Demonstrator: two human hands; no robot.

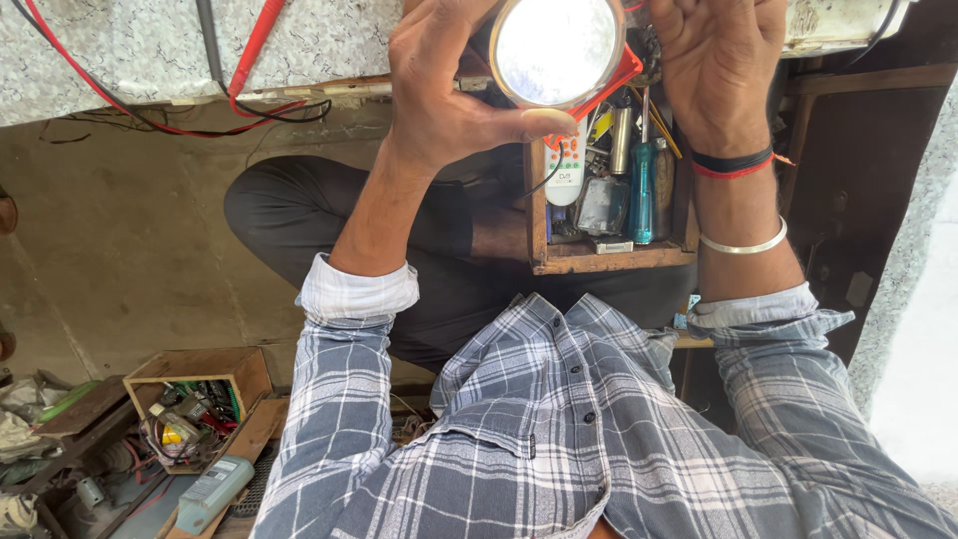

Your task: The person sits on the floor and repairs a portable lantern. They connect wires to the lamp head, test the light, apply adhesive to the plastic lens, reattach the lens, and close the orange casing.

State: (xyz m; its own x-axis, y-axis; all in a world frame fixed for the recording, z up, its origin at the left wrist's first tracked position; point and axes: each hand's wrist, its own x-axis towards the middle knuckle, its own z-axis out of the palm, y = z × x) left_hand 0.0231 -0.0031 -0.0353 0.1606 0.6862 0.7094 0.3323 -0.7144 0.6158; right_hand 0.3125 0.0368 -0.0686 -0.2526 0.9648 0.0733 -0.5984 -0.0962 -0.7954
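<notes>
My left hand (449, 90) grips a round lamp (557, 50) with a bright white face and a metal rim; my thumb lies under its lower edge. An orange part shows at the lamp's right side. My right hand (720, 70) is raised beside the lamp's right edge with fingers curled, and whether it touches the lamp is hidden. Both wrists come out of rolled plaid shirt sleeves. A silver bangle and a red-and-black thread band sit on my right wrist.
A wooden box (609, 258) below the hands holds a white remote (567, 172), a blue-handled screwdriver (642, 195) and other tools. Red and black leads (249, 60) lie on a speckled counter at top left. A box of parts (195, 404) sits at lower left.
</notes>
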